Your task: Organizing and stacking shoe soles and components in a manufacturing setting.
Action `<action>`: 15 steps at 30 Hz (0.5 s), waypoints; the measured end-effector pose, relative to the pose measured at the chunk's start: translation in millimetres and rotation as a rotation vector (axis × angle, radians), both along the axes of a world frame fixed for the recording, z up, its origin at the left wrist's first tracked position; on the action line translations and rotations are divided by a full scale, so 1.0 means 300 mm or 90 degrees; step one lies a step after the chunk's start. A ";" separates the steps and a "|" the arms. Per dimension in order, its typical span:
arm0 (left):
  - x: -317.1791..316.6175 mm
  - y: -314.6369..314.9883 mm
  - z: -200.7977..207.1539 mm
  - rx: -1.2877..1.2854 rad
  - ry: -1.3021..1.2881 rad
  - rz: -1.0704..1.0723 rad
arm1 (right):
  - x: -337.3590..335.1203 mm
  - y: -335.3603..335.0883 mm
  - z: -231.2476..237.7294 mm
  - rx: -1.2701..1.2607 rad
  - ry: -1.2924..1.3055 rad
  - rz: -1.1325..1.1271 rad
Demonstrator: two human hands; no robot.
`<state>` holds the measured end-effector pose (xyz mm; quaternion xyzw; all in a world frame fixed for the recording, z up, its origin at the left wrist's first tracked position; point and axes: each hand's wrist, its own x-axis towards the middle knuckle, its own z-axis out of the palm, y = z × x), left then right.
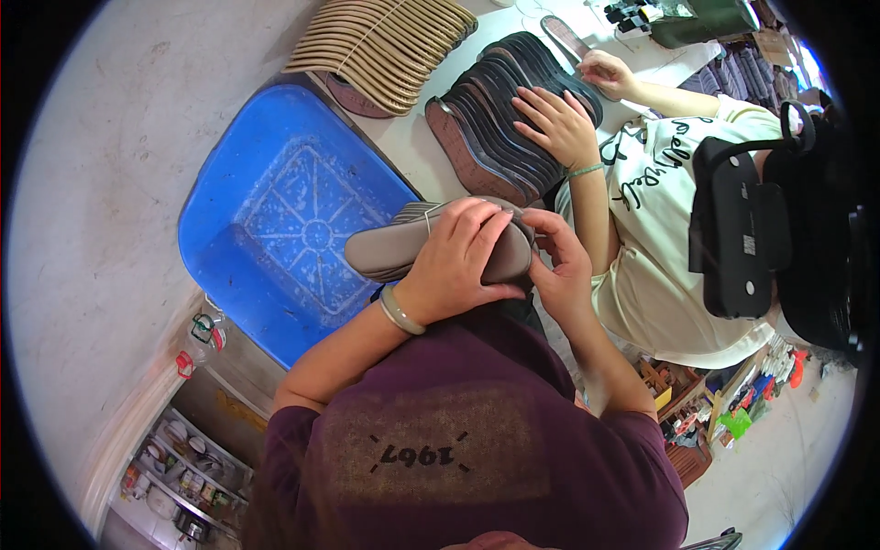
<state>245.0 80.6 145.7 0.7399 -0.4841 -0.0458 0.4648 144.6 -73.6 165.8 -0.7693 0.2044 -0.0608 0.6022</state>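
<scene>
A bundle of grey-brown insoles (pixel 376 254), bound with a thin pale band, lies in front of my body. My left hand (pixel 458 252), with a bangle at the wrist, is wrapped over the top of the bundle. At the bundle's right end my right hand (pixel 561 266) has its thumb and fingers bent together against the edge. Whether those fingertips also pinch a band there is too small to tell. The bundle's underside is hidden by my hands and lap.
Left of the bundle is a blue plastic tub (pixel 215 202). Tan insoles (pixel 376 55) stand tied in a row beyond it on a white table (pixel 403 137). At right, a co-worker (pixel 642 229) rests one hand on a row of black soles (pixel 495 119) and holds a single sole (pixel 564 37).
</scene>
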 end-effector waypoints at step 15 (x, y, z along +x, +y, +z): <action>0.021 -0.021 -0.003 0.044 -0.074 -0.031 | -0.010 -0.070 -0.042 0.011 -0.052 -0.082</action>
